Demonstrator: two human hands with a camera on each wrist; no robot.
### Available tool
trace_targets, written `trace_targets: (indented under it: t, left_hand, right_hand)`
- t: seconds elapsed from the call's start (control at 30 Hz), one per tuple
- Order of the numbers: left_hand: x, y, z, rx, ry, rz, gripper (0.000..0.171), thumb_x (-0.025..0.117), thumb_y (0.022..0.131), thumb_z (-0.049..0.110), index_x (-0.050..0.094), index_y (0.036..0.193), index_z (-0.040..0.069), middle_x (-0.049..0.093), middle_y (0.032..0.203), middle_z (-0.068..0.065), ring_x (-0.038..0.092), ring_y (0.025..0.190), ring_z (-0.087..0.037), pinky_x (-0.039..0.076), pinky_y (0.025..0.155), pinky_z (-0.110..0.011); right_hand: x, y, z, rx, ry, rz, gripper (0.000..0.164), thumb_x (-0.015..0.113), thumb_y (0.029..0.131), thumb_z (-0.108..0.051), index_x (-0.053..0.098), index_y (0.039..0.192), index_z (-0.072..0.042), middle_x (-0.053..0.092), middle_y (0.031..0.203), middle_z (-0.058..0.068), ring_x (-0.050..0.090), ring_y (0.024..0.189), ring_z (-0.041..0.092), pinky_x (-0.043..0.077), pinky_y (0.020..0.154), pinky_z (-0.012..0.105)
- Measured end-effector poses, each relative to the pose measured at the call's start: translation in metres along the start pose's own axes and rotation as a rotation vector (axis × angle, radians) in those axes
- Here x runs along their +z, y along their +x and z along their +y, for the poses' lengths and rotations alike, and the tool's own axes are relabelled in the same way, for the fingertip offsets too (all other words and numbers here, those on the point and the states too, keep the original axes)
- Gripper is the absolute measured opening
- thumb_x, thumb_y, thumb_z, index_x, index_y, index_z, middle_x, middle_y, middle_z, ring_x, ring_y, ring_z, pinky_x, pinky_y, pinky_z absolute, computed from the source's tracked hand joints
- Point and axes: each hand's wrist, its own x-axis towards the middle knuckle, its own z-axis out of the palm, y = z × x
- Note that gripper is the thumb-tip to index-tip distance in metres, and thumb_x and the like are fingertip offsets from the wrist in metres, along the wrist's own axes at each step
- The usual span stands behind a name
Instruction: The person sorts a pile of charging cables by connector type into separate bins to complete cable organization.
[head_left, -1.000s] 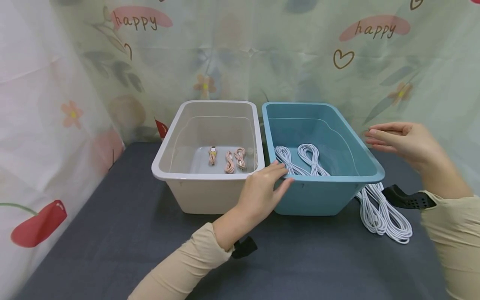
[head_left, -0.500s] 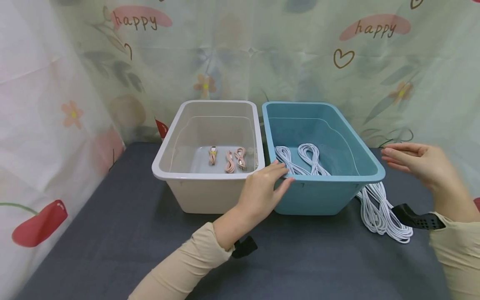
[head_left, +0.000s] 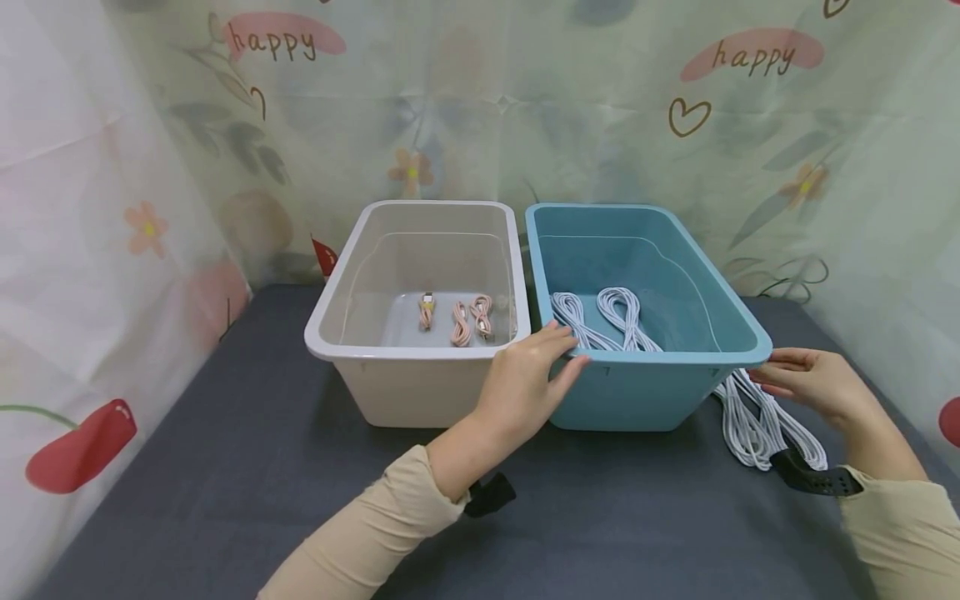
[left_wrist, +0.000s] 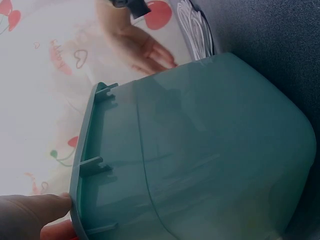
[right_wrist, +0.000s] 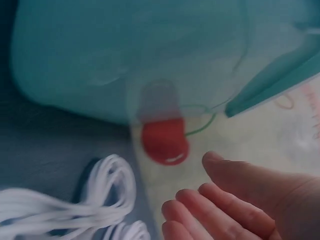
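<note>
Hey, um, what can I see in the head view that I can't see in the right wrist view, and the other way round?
Only the head view: the left hand gripping the blue tub at its rim, the coiled white cables inside it, and the beige tub with three pink cables.

Only the right wrist view: the gap between the right hand and the blue tub, plus a cherry print at the tub's edge.

Both: the right hand, the blue tub's outside, and looped white cable on the dark cloth.
</note>
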Motion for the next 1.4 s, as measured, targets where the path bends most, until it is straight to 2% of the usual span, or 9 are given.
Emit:
trace_targets:
  t: [0.07,0.2,0.33,0.43,0.63,0.8,1.03,1.23,1.4]
  left_hand:
    - [0.0,0.0,0.0,0.003,0.001,0.004,0.029,0.064,0.089,0.023,0.069,0.11,0.005,0.068,0.116,-0.01,0.06,0.116,-0.021,0.05,0.096,-0.031]
    - [0.0,0.0,0.0,0.0,-0.004,0.005,0.029,0.064,0.088,0.023,0.069,0.111,0.005,0.068,0.116,-0.01,0.06,0.116,-0.021,0.05,0.096,-0.031]
    - [0.0,-0.001,0.0,0.0,-0.009,0.007,0.029,0.064,0.088,0.022,0.069,0.111,0.005,0.068,0.115,-0.01,0.06,0.116,-0.021,0.05,0.096,-0.032]
    - [0.0,-0.001,0.0,0.005,-0.008,0.011,0.029,0.065,0.088,0.022,0.069,0.11,0.005,0.068,0.115,-0.01,0.061,0.116,-0.022,0.05,0.096,-0.032]
    - [0.0,-0.001,0.0,0.012,-0.011,0.018,0.028,0.065,0.088,0.022,0.069,0.11,0.004,0.068,0.115,-0.011,0.061,0.115,-0.023,0.05,0.095,-0.032]
    - [0.0,-0.001,0.001,0.008,-0.01,0.012,0.028,0.065,0.088,0.022,0.069,0.11,0.004,0.068,0.115,-0.011,0.061,0.115,-0.023,0.05,0.095,-0.032]
    - [0.001,0.0,0.0,0.002,-0.002,0.005,0.029,0.065,0.088,0.022,0.069,0.111,0.005,0.068,0.116,-0.01,0.06,0.116,-0.022,0.05,0.096,-0.032]
    - [0.0,0.0,0.0,-0.007,0.009,-0.006,0.03,0.064,0.088,0.023,0.068,0.112,0.005,0.067,0.117,-0.009,0.059,0.118,-0.02,0.049,0.097,-0.031]
    - [0.001,0.0,0.0,-0.004,0.006,-0.004,0.029,0.064,0.089,0.023,0.068,0.111,0.005,0.067,0.117,-0.009,0.059,0.118,-0.02,0.049,0.097,-0.03]
  right_hand:
    - [0.004,0.0,0.006,0.019,-0.053,-0.015,0.068,0.058,0.092,-0.035,0.039,0.132,0.016,0.066,0.091,-0.02,0.062,0.077,-0.009,0.057,0.07,0.021]
    - [0.012,0.001,0.016,0.041,-0.091,-0.026,0.066,0.06,0.09,-0.035,0.044,0.13,0.015,0.071,0.101,0.001,0.061,0.077,-0.01,0.059,0.074,0.028]
    - [0.018,0.002,0.024,0.051,-0.125,-0.028,0.065,0.06,0.09,-0.036,0.046,0.129,0.014,0.067,0.111,0.019,0.059,0.078,-0.01,0.058,0.072,0.025]
    - [0.021,0.002,0.03,0.055,-0.135,-0.032,0.065,0.061,0.089,-0.036,0.047,0.128,0.014,0.063,0.117,0.026,0.058,0.079,-0.01,0.058,0.073,0.027]
    - [0.026,0.003,0.036,0.072,-0.176,-0.036,0.067,0.063,0.087,-0.037,0.047,0.127,0.014,0.065,0.114,0.025,0.055,0.079,-0.007,0.058,0.073,0.033]
    - [0.028,0.004,0.035,0.083,-0.195,-0.026,0.069,0.066,0.085,-0.037,0.047,0.127,0.015,0.067,0.109,0.023,0.051,0.078,-0.011,0.058,0.075,0.037]
    - [0.029,0.006,0.038,0.104,-0.182,-0.005,0.068,0.067,0.084,-0.037,0.049,0.126,0.014,0.07,0.105,0.018,0.05,0.073,-0.014,0.058,0.071,0.032]
    - [0.028,0.005,0.038,0.127,-0.14,0.014,0.062,0.067,0.085,-0.031,0.05,0.124,0.014,0.073,0.096,0.012,0.057,0.071,-0.007,0.057,0.068,0.027]
    - [0.029,0.004,0.037,0.132,-0.138,0.028,0.06,0.067,0.085,-0.03,0.052,0.123,0.013,0.072,0.098,0.014,0.058,0.071,-0.004,0.057,0.065,0.026]
